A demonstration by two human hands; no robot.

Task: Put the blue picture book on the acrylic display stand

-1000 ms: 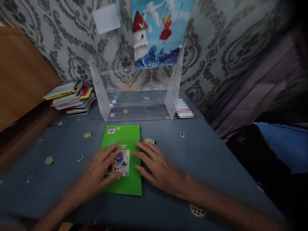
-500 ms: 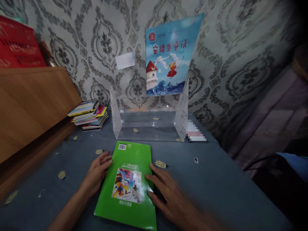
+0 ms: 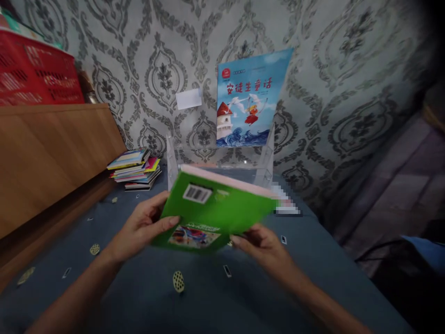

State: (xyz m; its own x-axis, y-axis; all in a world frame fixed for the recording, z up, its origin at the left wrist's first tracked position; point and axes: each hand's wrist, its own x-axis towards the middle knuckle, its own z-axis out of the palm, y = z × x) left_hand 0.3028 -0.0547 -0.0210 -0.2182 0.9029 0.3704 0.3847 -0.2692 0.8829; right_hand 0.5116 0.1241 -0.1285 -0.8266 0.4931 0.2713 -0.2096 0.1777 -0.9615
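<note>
A green book (image 3: 208, 206), slightly blurred, is held tilted above the table, its barcode and a small colourful picture facing me. My left hand (image 3: 146, 227) grips its left edge, thumb on the cover and the other fingers behind. At the lower right edge, my right hand (image 3: 262, 243) pinches the book with its thumb in front. Behind the book stands a clear acrylic rack (image 3: 266, 160), partly hidden by it. On the rack's upper right rests a blue book (image 3: 252, 102) with red Chinese characters and a red-roofed tower.
Several books lie in a stack (image 3: 135, 169) at the back left, beside a wooden cabinet (image 3: 59, 157) bearing a red basket (image 3: 38, 69). A white card (image 3: 188, 99) shows at the rack's upper left. A pixelated item (image 3: 287, 202) lies right of the rack on the blue-grey tablecloth (image 3: 139, 301).
The green book has been lifted off the table and turned, its top edge now tipped toward the rack. Both hands have closed on it. The view has shifted slightly.
</note>
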